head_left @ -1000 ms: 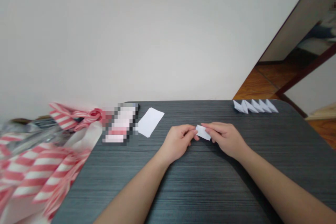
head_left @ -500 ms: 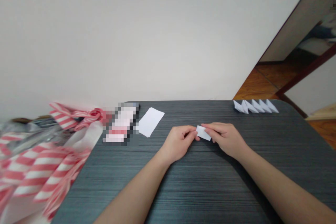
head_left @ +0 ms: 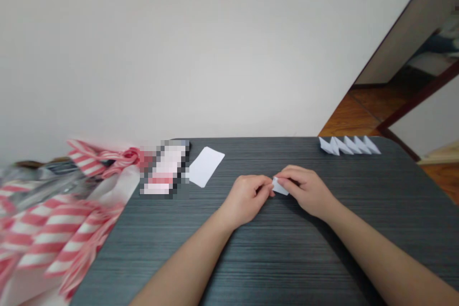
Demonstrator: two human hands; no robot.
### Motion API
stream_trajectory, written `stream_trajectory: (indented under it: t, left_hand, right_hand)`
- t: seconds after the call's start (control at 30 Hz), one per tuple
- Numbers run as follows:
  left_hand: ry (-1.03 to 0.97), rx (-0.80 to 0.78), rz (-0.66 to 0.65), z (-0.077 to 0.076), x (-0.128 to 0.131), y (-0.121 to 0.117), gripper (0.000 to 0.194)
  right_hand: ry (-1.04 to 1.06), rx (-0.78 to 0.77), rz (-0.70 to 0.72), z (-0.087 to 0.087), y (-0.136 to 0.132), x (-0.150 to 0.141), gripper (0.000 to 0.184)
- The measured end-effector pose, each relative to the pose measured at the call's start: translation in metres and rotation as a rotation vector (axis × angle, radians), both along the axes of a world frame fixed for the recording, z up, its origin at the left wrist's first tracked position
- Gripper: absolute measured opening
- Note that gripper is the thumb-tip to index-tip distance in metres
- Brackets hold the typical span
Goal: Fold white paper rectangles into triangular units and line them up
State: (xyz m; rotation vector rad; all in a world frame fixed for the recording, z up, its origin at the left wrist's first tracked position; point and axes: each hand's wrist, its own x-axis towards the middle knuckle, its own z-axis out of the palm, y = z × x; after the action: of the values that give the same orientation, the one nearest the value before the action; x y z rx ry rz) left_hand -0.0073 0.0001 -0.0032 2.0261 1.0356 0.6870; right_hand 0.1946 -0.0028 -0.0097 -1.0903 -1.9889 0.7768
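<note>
While the fingertips [head_left: 264,185] of the left hand [head_left: 245,199] and the right hand [head_left: 307,192] are closing narrowly from both sides, a small folded piece of white paper [head_left: 280,187] is sitting pinched between them, mostly hidden, with one corner showing below the right fingers. Both forearms are reaching in from the bottom of the view over a dark grey wood-grain tabletop [head_left: 272,258]. To the left of the hands, a white paper rectangle [head_left: 205,166] is lying flat just beside a pink-and-white item [head_left: 165,169] too pixelated to name. A row of folded paper triangles [head_left: 349,145] is standing near the far right corner. A pink-and-white striped bag [head_left: 53,220] is bunching past the left edge, a pale wall [head_left: 179,48] is rising behind, and an orange-brown wooden floor [head_left: 358,110] is showing beyond the right corner.
</note>
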Motion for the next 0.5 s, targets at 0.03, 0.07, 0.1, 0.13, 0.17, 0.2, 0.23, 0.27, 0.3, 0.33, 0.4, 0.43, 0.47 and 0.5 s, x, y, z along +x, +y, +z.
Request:
stream_trajectory:
  t: [0.03,0.07,0.1,0.13,0.17,0.2,0.23,0.27,0.3,0.33,0.4,0.43,0.47,0.5]
  left_hand:
    - [0.0,0.001,0.001,0.0002,0.0,-0.0001,0.026]
    - [-0.001,0.002,0.001,0.0004,-0.0001,-0.0001,0.026]
    - [-0.002,0.002,0.001,0.0004,-0.0002,-0.0002,0.026]
    - [-0.002,0.002,-0.001,0.0003,-0.0002,-0.0002,0.026]
    - [-0.002,0.003,-0.003,0.0001,-0.0003,-0.0002,0.026]
    - [0.0,0.004,-0.004,-0.0001,-0.0004,-0.0002,0.026]
    - [0.001,0.005,-0.004,-0.0004,-0.0004,-0.0002,0.026]
    - [0.003,0.007,-0.005,-0.0007,-0.0005,-0.0002,0.026]
    - [0.006,0.009,-0.006,-0.0009,-0.0006,-0.0002,0.026]
    - [0.009,0.01,-0.007,-0.0011,-0.0007,-0.0002,0.026]
    - [0.017,0.013,-0.016,-0.0013,-0.0007,-0.0002,0.025]
    - [0.021,0.016,-0.021,-0.0013,-0.0006,-0.0002,0.025]
    - [0.026,0.019,-0.024,-0.0012,-0.0005,-0.0002,0.026]
    - [0.029,0.022,-0.025,-0.0012,-0.0003,-0.0002,0.026]
  right_hand:
    - [-0.003,-0.002,-0.005,0.0006,-0.0002,-0.0002,0.017]
    - [-0.004,-0.003,-0.009,0.0011,-0.0005,-0.0003,0.017]
    - [-0.004,-0.001,-0.011,0.0015,-0.0007,-0.0005,0.017]
    - [-0.002,0.001,-0.009,0.0017,-0.0009,-0.0006,0.016]
    - [0.0,0.003,-0.004,0.0018,-0.001,-0.0008,0.014]
    - [0.002,0.006,0.001,0.0018,-0.0012,-0.001,0.013]
    - [0.003,0.01,0.005,0.0017,-0.0013,-0.0013,0.012]
    - [0.002,0.012,0.007,0.0016,-0.0013,-0.0015,0.011]
    - [-0.002,0.013,0.006,0.0014,-0.0013,-0.0018,0.012]
    - [-0.008,0.013,0.003,0.0013,-0.0013,-0.002,0.012]
    - [-0.024,0.015,-0.005,0.0013,-0.0011,-0.0023,0.014]
    - [-0.032,0.014,-0.006,0.0014,-0.001,-0.0024,0.015]
    - [-0.039,0.014,-0.007,0.0014,-0.0009,-0.0025,0.016]
    - [-0.045,0.013,-0.009,0.0015,-0.0009,-0.0026,0.017]
